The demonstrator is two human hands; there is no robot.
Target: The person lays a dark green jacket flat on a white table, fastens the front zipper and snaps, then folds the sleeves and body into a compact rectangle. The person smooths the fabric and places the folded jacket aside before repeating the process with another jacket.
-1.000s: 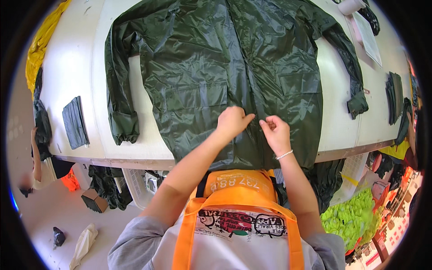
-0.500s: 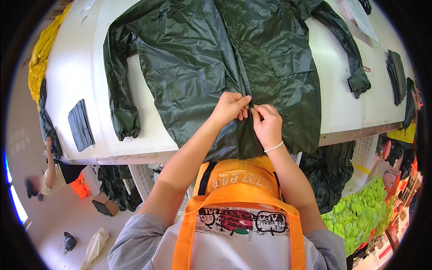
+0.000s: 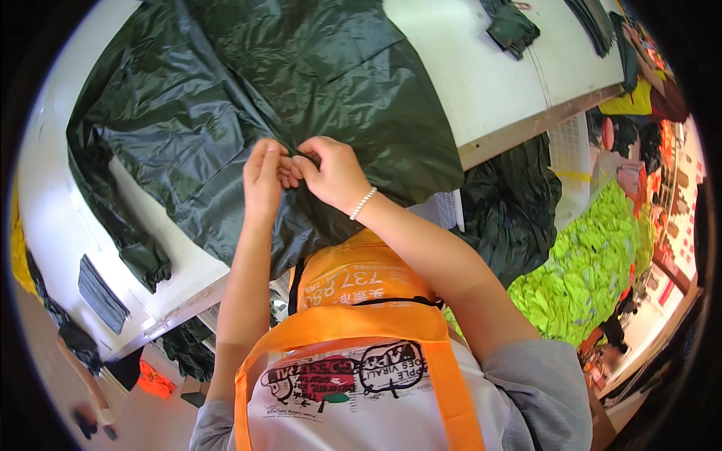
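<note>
A dark green, shiny rain jacket [image 3: 353, 98] lies spread out, its lower hem hanging over the near table edge in front of me. Both hands meet at the front opening, near the hem. My left hand [image 3: 263, 179] is closed, thumb and fingers pinching the jacket's front edge. Beside it on the right, my right hand [image 3: 332, 171], with a white bead bracelet [image 3: 363, 203] at the wrist, pinches the same edge. Whatever small fastener may lie between the fingertips is hidden. One sleeve [image 3: 139, 252] stretches down the left side of the jacket.
The white table [image 3: 444, 52] carries a folded dark green bundle [image 3: 104, 293] at left and another folded garment [image 3: 590, 26] at far right. Below the edge hang dark green garments [image 3: 511, 203], beside a neon-yellow pile [image 3: 579, 263]. A co-worker's arm [image 3: 83, 372] shows at lower left.
My view has turned, so table and jacket appear tilted and shifted left. Both hands stay at the jacket's front opening, still pinching; the right hand now bends more across towards the left.
</note>
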